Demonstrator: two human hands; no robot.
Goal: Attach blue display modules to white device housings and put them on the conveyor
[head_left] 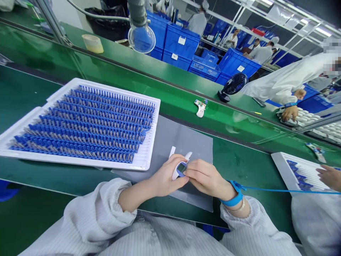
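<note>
My left hand (172, 174) is wrapped round a white handheld device (181, 168) with a blue surround and a small dark screen, possibly a thermometer. The fingertips of my right hand (204, 176) are pinched together at the device's right edge, by the screen. Whether they also hold some small part is hidden. Both hands are over a grey mat (183, 137) on the green bench. A thin white strip (172, 152) lies just beyond my left hand. A blue strap (234, 195) with a cord circles my right wrist.
Left is a white tray (153, 142) filled with rows of blue-and-metal parts. A white piece with a circuit board (200, 107) lies on the green belt beyond. A black fan (234, 85) stands behind. At right, a co-worker's hand (330, 176) reaches over another tray (282, 167).
</note>
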